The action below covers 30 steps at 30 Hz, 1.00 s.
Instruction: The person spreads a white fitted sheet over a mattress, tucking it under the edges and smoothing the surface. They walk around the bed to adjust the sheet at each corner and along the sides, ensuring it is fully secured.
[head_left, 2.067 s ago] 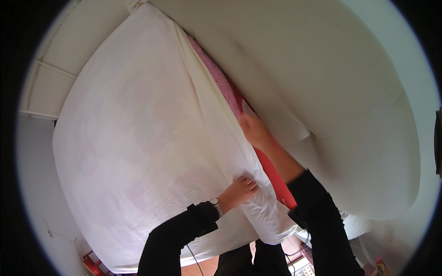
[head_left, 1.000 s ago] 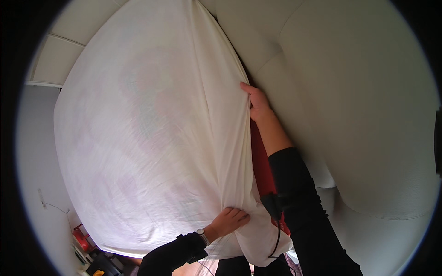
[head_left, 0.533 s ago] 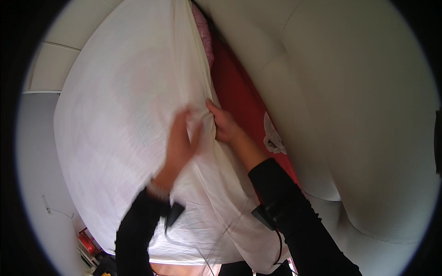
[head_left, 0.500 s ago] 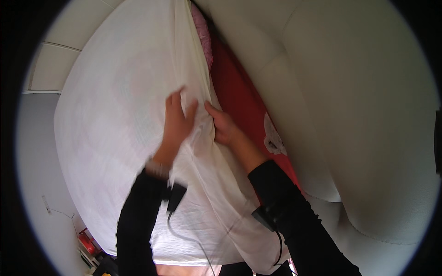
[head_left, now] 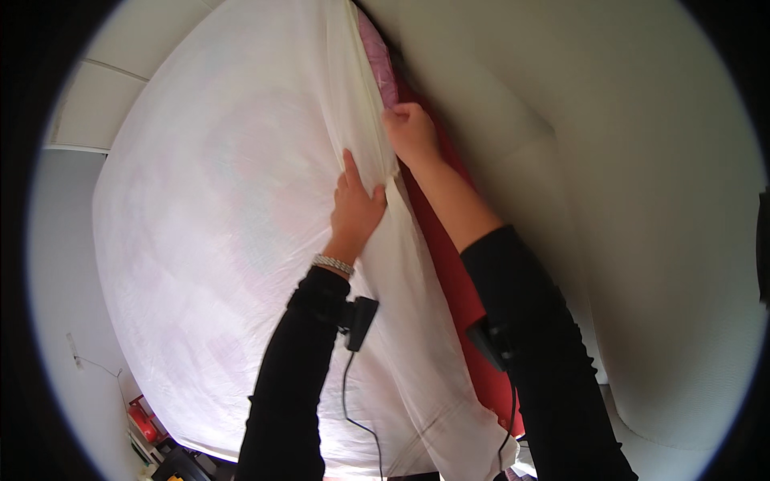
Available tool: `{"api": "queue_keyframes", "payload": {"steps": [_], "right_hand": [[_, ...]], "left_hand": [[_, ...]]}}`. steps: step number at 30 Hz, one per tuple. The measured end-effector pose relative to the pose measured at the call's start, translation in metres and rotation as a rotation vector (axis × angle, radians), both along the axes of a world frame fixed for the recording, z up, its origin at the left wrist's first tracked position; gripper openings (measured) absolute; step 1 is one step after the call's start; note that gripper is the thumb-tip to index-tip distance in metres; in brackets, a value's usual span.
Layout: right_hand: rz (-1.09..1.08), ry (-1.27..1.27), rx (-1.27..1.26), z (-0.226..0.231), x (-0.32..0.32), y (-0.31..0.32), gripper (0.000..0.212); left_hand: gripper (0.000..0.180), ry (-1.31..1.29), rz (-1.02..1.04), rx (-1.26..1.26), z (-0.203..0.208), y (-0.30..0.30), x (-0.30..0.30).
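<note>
A large white sheet (head_left: pixel 265 208), thin enough for faint colours to show through, is spread over a wide padded surface. Its right side hangs in loose folds. My left hand (head_left: pixel 355 210) rests on the sheet beside that folded edge, index finger stretched out and thumb apart. Farther along, my right hand (head_left: pixel 412 132) has its fingertips pinched at the sheet's edge, where pink quilted fabric (head_left: pixel 377 56) shows from under it. The fingertips partly hide what is between them. Red fabric (head_left: pixel 449 284) lies exposed under my right forearm.
A tall padded beige upholstered panel (head_left: pixel 642 224) runs along the right, close to my right arm. At the left are a grey wall (head_left: pixel 68 240) and pale panels (head_left: pixel 96 104). A red object (head_left: pixel 144 421) and dark items sit at lower left. Cables hang from both forearm devices.
My right hand has moved farther away along the sheet's edge, toward the pink fabric. My left hand has shifted right and come down flat on the sheet near the fold.
</note>
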State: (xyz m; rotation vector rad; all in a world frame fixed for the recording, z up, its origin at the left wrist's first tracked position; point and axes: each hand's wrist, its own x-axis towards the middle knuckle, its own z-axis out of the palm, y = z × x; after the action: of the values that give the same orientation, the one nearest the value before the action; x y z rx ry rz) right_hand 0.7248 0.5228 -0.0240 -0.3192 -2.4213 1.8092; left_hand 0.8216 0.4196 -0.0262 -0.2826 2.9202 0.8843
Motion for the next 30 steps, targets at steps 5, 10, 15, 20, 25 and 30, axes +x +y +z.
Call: {"api": "queue_keyframes", "payload": {"steps": [5,10,15,20,25,30], "right_hand": [[0.081,-0.011,0.19,0.019,-0.051,-0.031,0.038],[0.184,-0.008,0.321,0.034,-0.079,-0.054,0.043],[0.256,-0.201,0.111,0.031,-0.114,-0.067,0.043],[0.322,-0.394,-0.549,0.024,-0.131,-0.055,0.041],[0.267,-0.39,-1.125,0.019,-0.13,-0.04,0.045],[-0.067,-0.41,-1.372,-0.006,-0.113,-0.047,0.045]], "left_hand": [[0.07,0.148,0.028,0.041,-0.023,-0.006,0.02],[0.07,0.232,0.048,0.031,-0.029,-0.003,0.025],[0.074,0.199,0.065,0.072,-0.029,-0.007,0.023],[0.077,0.2,0.117,0.359,-0.029,-0.01,0.022],[0.077,0.212,0.108,0.326,-0.037,-0.01,0.022],[0.068,0.115,0.222,0.643,-0.058,-0.015,0.019]]}}
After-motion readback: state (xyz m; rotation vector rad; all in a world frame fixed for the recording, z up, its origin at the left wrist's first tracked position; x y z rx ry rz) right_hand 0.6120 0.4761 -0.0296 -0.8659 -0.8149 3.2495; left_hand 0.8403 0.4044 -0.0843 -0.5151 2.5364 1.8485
